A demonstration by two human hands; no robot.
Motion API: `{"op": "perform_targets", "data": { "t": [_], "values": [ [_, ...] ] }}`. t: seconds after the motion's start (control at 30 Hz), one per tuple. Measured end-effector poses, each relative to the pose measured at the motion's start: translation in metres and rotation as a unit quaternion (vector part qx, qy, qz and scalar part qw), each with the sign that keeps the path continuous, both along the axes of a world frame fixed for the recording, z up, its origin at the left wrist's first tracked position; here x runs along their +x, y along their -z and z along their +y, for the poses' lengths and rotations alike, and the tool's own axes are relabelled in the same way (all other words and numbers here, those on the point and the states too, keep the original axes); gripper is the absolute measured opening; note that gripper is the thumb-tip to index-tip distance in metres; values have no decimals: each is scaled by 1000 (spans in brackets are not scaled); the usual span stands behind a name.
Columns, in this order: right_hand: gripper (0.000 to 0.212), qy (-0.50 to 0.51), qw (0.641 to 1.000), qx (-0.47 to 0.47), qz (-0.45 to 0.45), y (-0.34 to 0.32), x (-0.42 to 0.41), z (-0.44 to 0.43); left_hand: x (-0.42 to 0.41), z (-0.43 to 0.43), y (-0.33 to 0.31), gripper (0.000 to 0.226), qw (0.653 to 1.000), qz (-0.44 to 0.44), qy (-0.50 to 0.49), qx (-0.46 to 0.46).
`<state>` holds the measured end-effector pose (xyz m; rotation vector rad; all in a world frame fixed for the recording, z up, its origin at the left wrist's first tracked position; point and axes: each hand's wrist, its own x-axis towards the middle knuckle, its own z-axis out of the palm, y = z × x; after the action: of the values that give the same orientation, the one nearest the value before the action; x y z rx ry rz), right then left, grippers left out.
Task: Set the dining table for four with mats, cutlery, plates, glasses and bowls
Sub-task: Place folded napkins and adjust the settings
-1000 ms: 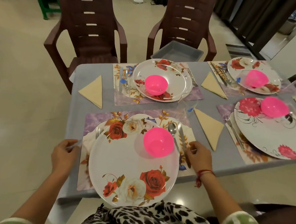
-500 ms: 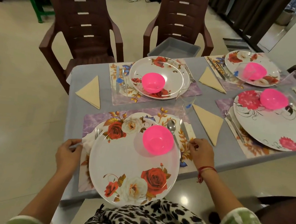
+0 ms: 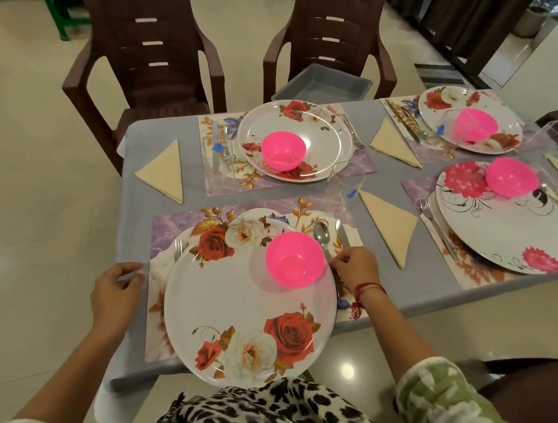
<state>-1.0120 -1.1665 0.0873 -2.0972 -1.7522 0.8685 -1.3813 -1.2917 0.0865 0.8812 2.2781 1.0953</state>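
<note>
Head: left hand [image 3: 116,289] pinches fork [image 3: 179,246] (right hand [image 3: 356,268] pinches spoon [image 3: 320,232]).

Home dining room: laid table [image 3: 140,203], chairs [image 3: 144,42].

table [image 3: 139,217] set for four | near plate [image 3: 243,311] on mat [image 3: 173,224], pink bowl [image 3: 295,259] on plate | right hand [image 3: 356,269] pinches spoon [image 3: 320,232] handle beside plate | left hand [image 3: 115,294] curled at mat's left edge, hold unclear | folded napkin [image 3: 389,226] right of mat
</note>
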Motion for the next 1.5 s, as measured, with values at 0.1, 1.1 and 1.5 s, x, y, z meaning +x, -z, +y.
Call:
{"op": "perform_targets", "data": {
  "t": [0.1,1.1,1.5],
  "values": [
    [31,27,1000,0,-2,4,10,-6,5,2,0,20,1000,-7,6,3],
    [108,16,965,82,248,-21,10,81,-10,-23,-6,23,990,-25,-102,90],
    [65,3,960,67,273,-12,3,110,-32,-15,-5,22,993,-10,-87,74]
  ]
}}
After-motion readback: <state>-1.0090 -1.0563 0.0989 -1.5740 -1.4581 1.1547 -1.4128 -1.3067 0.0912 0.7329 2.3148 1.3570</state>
